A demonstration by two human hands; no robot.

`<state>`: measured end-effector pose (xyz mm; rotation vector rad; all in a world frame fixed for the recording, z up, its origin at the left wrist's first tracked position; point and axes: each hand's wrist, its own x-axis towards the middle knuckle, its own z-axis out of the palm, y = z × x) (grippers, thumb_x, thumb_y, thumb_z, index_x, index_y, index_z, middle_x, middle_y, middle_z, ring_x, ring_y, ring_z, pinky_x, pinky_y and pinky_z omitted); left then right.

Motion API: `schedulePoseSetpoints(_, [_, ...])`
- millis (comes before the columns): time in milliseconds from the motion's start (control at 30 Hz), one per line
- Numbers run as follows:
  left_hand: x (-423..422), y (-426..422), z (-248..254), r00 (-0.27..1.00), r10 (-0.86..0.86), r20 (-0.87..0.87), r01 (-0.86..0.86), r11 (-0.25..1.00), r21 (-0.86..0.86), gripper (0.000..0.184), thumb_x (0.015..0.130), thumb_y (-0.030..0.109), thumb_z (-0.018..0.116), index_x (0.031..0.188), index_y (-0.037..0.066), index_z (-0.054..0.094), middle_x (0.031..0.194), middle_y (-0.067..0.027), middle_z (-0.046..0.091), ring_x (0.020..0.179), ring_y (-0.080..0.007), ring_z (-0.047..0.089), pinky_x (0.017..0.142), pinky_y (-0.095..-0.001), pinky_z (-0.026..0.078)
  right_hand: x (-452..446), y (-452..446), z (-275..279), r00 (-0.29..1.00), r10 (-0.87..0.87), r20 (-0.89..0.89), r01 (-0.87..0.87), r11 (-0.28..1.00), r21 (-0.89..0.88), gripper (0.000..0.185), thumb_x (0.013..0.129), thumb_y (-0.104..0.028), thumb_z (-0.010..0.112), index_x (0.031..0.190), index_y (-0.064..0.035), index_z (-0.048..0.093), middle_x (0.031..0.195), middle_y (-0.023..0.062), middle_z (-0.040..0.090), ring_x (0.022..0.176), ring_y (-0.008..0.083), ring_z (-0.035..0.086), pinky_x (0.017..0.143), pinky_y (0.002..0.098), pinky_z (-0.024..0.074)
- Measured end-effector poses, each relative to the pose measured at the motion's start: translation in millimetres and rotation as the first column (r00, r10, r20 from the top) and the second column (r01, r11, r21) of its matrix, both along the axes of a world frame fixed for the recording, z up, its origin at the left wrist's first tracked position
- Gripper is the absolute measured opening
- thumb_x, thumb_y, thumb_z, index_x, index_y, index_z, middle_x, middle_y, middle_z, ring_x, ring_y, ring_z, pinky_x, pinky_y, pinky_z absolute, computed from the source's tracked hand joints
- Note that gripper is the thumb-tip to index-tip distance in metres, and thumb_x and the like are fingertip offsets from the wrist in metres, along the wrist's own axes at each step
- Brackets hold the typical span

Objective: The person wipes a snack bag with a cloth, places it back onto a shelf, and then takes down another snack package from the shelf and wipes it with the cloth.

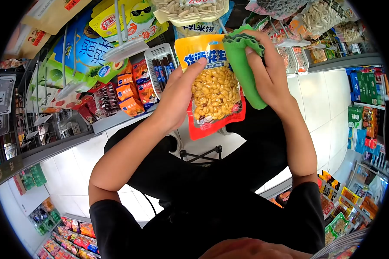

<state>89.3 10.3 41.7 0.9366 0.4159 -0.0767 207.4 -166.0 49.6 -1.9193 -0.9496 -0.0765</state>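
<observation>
A bag of peanuts [216, 93] with a yellow top, a see-through middle and a red bottom edge hangs upright in front of my knees. My left hand [179, 93] grips its left side, thumb across the printed front near the top. In my right hand [270, 71] is a folded green cloth [244, 64], pinched between thumb and fingers. The cloth lies against the bag's upper right edge, and its lower end hangs down beside the bag. Some of the fingers behind the bag and cloth are hidden.
Snack shelves curve around the far side. A white basket [160, 64] holds dark stick packs, beside small orange packets [127, 93]. A bag of seeds [190, 11] hangs above. More stocked shelves [369, 121] stand to the right, over a white tiled floor [322, 97].
</observation>
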Motion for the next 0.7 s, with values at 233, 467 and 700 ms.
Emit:
schedulePoseSetpoints(233, [-6,1,-13,0.991,-0.066,0.118,0.072,0.997,-0.042,0.035,0.102,0.023,0.053,0.129,0.002,0.052,0.122,-0.0097,0.064,0.113,-0.0166,0.064,0.099,-0.034,0.05,-17,11,4,0.999,0.019,0.043,-0.019,1.0,0.004,0.067,0.078,-0.028,0.087,0.132,-0.0051,0.055,0.098,0.0122,0.074,0.092,0.0222,0.075,0.079,0.0303,0.0565])
schedulePoseSetpoints(467, [-4,3,-10,0.995,-0.059,0.077,0.06,0.998,-0.007,0.035,0.1,0.023,0.057,0.128,0.001,0.053,0.119,-0.0091,0.065,0.112,-0.0166,0.063,0.1,-0.033,0.048,-8,6,2,0.98,-0.167,0.11,0.166,0.986,0.025,0.066,0.076,-0.033,0.089,0.125,-0.0041,0.056,0.1,0.0129,0.074,0.091,0.0239,0.074,0.08,0.0339,0.0572])
schedulePoseSetpoints(700, [-3,-1,-8,0.997,-0.053,0.061,0.053,0.999,0.002,0.034,0.1,0.024,0.057,0.125,0.0,0.054,0.117,-0.009,0.066,0.111,-0.0159,0.064,0.099,-0.0326,0.049,-4,-2,8,0.996,-0.074,0.044,0.078,0.99,-0.114,0.034,0.084,-0.02,0.08,0.11,-0.0017,0.066,0.104,0.0136,0.072,0.089,0.0266,0.073,0.076,0.035,0.0555])
